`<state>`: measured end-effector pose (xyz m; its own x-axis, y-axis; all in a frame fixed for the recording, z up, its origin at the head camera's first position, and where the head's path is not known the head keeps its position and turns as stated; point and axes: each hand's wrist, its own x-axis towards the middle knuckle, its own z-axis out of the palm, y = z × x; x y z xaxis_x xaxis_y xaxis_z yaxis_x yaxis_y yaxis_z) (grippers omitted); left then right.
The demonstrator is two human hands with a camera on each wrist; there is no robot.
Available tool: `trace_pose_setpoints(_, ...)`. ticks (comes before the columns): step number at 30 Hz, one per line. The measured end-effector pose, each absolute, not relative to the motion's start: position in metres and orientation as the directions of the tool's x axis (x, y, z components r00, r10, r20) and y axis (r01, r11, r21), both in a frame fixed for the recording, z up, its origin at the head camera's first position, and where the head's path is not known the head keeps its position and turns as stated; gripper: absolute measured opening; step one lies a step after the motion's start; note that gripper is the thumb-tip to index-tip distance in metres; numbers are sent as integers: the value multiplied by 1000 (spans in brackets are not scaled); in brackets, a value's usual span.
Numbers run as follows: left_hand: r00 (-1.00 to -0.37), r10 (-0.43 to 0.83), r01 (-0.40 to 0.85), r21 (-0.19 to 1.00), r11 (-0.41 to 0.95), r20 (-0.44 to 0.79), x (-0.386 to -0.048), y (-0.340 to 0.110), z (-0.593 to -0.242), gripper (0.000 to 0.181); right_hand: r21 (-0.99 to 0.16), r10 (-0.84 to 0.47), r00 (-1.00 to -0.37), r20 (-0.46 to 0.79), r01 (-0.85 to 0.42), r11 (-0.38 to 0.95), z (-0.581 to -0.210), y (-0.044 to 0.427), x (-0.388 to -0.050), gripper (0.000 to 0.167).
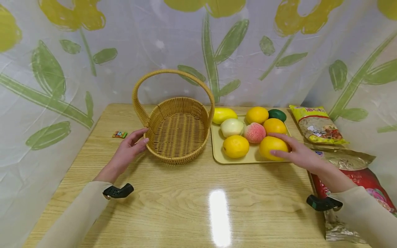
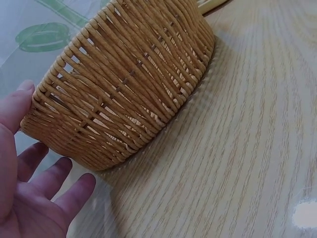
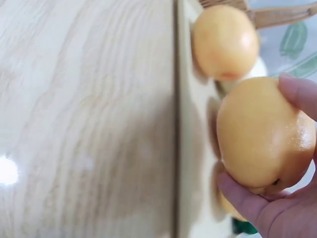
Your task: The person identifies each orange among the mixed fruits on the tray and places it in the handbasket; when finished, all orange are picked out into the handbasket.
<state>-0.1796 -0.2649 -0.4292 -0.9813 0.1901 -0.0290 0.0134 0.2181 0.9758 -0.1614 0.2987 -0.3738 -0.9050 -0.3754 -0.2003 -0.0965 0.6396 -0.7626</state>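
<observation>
Front right orange (image 1: 268, 147): at the near right corner of the cream tray (image 1: 218, 157), in the right hand's grasp; whether its underside is off the tray, I cannot tell.
Right hand (image 1: 299, 153): pinching the orange, thumb on one side and fingers on the other, as the right wrist view confirms.
Left hand (image 1: 128, 150): fingers spread and fairly straight against the outside of the wicker basket (image 1: 179, 134), thumb by its rim; it looks more like steadying than gripping.
Basket contents: nothing visible on the woven floor; it stands upright on the wooden table (image 1: 173, 206), left of the tray, handle raised.
Fruit around it: another orange (image 1: 275, 126) just behind, a peach (image 1: 254, 133) just beside at the back left, and a front left orange (image 1: 236, 146) apart from it across a gap.
Right of the tray: a yellow snack bag (image 1: 321, 125) and a red-and-gold packet (image 1: 347, 160), partly behind the right forearm.
Step in hand: by my reading, securing the orange while the basket is kept in place.
Next move: lifting would call for a firm hold on the smooth, round skin and a straight upward start, since a sideways pull could nudge the peach or roll the orange behind.
</observation>
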Motion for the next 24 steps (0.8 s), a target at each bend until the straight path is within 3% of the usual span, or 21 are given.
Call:
trace_pose_setpoints(5,-980,198,18,979,201,-22,-179,-266,-429,59,-757,-348,-921,-176,-99,646,-356,293,-158,61)
trace_pose_setpoints(10,-978,206,19,981,195,-22,-180,-266,-428,59,-776,-414,-903,-113,-180,605,-346,279,-154,53)
trace_pose_setpoints(16,-977,211,18,981,193,-24,-181,-265,-428,59,-771,-485,-874,-15,-299,563,-337,250,-154,51)
trace_pose_setpoints(24,-977,214,22,984,176,-17,-181,-266,-431,58,-774,-501,-865,14,-326,542,-327,200,-162,48)
